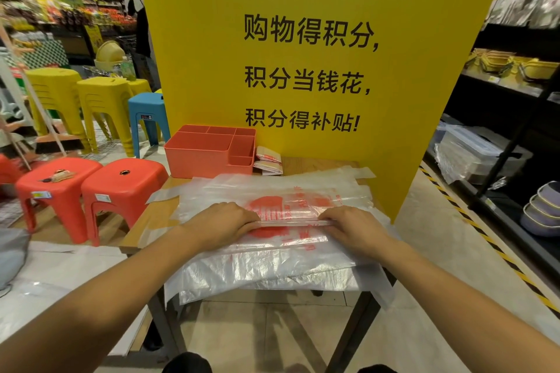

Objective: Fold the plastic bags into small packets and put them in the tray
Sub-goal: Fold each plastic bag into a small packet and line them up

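Two-handed | left hand (225, 221), right hand (354, 225) seemingly pinch plastic bag (291, 235) fold between

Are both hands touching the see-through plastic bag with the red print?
Touching. The head view shows the left hand and right hand holding a raised fold of the see-through plastic bag.

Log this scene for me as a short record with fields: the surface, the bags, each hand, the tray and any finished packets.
surface: wooden table in front of a yellow sign
bags: clear, stacked flat, spread over the table
top bag: red print, a raised fold across its middle
left hand: grips one end of the fold
right hand: grips the other end
tray: orange, with compartments, back left of the table
packets: two, on the table beside the tray, not in it
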### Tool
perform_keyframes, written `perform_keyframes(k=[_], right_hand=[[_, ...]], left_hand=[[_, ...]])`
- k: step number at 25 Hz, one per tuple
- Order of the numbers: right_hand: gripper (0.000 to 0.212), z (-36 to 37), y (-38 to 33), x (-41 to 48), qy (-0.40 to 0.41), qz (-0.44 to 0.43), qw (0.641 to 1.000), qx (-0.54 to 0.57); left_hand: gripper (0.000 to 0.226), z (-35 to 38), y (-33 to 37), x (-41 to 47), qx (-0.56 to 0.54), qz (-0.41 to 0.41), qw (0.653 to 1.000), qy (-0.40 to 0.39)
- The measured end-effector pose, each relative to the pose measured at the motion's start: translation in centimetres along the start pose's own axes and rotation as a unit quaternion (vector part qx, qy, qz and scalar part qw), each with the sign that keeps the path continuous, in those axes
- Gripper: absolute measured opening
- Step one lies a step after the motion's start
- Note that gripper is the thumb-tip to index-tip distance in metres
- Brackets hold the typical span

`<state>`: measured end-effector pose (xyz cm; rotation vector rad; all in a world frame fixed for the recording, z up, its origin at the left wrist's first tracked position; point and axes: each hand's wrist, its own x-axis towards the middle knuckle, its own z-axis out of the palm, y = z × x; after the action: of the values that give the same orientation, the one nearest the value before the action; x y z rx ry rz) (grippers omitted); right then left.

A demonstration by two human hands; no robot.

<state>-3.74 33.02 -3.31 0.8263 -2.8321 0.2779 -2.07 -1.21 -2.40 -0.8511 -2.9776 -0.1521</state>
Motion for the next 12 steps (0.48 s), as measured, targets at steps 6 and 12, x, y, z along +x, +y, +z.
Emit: perform_keyframes(k=[6, 12], right_hand=[[0.022, -2.3, 1.1, 0.0, -0.001, 0.051, 0.996, -0.067], [0.057, -2.5, 1.8, 1.2, -0.024, 0.079, 0.99, -0.117]], left_hand=[[0.011, -1.9, -1.1, -0.4, -0.004, -0.052, 0.999, -0.013], [0.011, -1.5, -3.3, 0.2, -0.122, -0.091, 0.984, -0.09]])
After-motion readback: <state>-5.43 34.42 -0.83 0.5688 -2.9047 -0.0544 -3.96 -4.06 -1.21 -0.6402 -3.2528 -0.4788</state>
